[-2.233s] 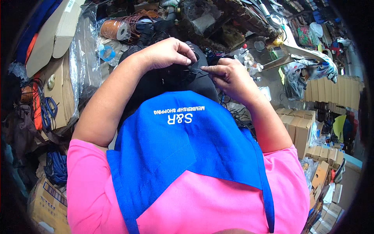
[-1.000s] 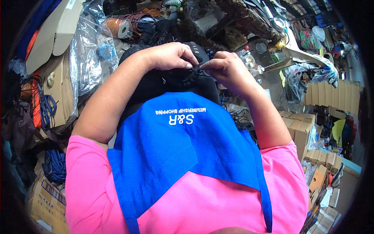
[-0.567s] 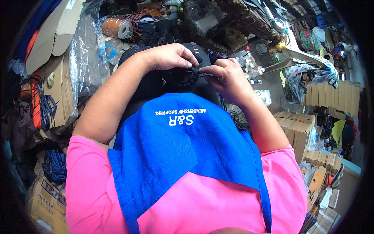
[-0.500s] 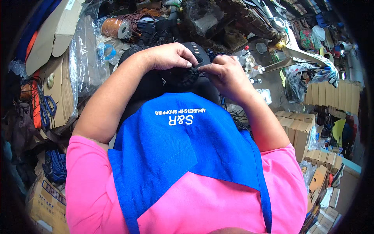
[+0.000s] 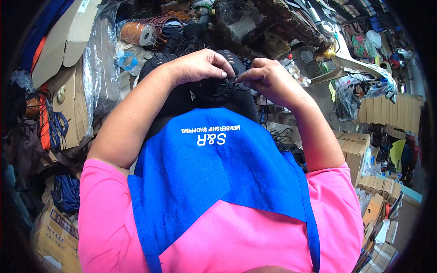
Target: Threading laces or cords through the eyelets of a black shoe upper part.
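Note:
A black shoe-like item [image 5: 214, 87] with a row of pale stitch marks along one side rests on my lap, just beyond the blue apron [image 5: 182, 159]. My left hand [image 5: 205, 66] bends over it from the left, thumb and forefinger closed on its edge. Close by on the right, my right hand [image 5: 268, 81] is closed in a pinch, its fingertips at the same edge. Whatever is between the right fingertips is too small to make out. My hands hide much of the item's upper side.
An orange spool of thread [image 5: 136, 33] lies at the far left, near a plastic bottle [image 5: 129, 61]. Blue-handled scissors [image 5: 58, 129] hang beside cardboard [image 5: 68, 104] on the left. Stacked cardboard boxes [image 5: 354, 148] stand at right, with a gray metal frame [image 5: 359, 63] farther back.
My right hand has shifted slightly up and to the right, with its forearm swinging outward. My left hand stays at the black item with only a small finger movement.

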